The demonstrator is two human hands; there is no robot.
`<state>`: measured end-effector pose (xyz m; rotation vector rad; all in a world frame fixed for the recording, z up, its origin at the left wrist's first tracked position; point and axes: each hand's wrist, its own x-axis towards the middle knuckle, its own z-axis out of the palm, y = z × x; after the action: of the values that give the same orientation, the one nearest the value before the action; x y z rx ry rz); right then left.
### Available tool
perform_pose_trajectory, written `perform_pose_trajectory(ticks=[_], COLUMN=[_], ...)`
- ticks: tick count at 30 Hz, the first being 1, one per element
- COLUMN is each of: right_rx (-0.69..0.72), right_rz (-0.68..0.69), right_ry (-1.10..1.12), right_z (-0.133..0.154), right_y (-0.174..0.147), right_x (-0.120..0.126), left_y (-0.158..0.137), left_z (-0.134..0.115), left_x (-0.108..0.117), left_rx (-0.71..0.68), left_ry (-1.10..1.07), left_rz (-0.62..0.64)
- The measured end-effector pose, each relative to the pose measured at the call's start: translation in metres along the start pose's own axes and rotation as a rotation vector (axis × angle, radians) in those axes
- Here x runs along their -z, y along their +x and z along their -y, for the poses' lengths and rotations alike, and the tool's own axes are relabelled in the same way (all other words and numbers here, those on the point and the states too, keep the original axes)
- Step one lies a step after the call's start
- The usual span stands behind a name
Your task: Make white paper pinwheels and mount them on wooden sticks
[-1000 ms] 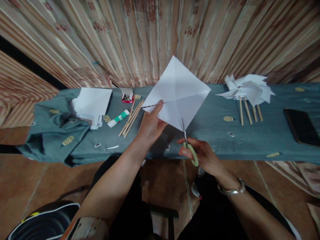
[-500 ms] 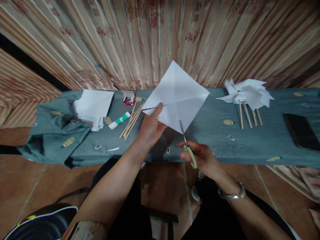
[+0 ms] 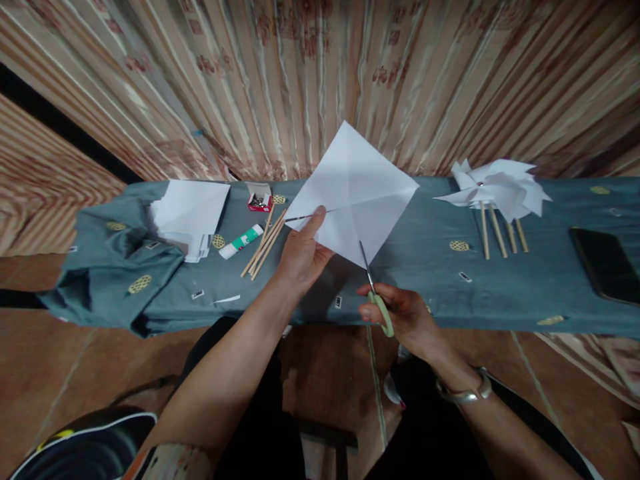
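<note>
A creased white paper square [image 3: 360,173] is held up in the air, one corner pointing towards me. My left hand [image 3: 303,257] grips it near its left corner, thumb on top and the other fingers underneath. A dark slit runs in from that left corner to the thumb. My right hand [image 3: 400,313] has its fingers in the handles of light green scissors [image 3: 383,313]. Their blades reach over the paper's near corner, and one blade lies on top of the sheet.
On the cloth-covered table [image 3: 440,293] at left lie a stack of white paper [image 3: 193,207], a glue stick [image 3: 241,241], wooden sticks [image 3: 267,247] and a small red box [image 3: 260,198] of metal pieces. Paper pinwheels [image 3: 505,190] and a phone [image 3: 605,263] lie at right.
Hardly anything differs. The whole scene shifts a few pixels in the view, while both hands, the paper and the scissors keep almost the same position.
</note>
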<state>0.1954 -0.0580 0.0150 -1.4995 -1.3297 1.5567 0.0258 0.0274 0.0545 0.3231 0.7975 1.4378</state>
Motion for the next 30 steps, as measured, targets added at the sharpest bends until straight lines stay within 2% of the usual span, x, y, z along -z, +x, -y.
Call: perform_pose_trajectory(ticks=[11, 22, 30], right_rx=[0.035, 0.015, 0.035], right_rz=[-0.012, -0.034, -0.025], right_ry=[-0.052, 0.047, -0.025], right_z=[0.005, 0.002, 0.001], right_y=[0.0, 0.002, 0.001], right_x=[0.002, -0.001, 0.003], left_y=[-0.008, -0.009, -0.011], left_z=[0.002, 0.0, 0.006], left_x=[-0.001, -0.003, 0.0], left_rx=[0.087, 0.067, 0.12], left_ry=[-0.003, -0.021, -0.019], left_rz=[-0.02, -0.006, 0.015])
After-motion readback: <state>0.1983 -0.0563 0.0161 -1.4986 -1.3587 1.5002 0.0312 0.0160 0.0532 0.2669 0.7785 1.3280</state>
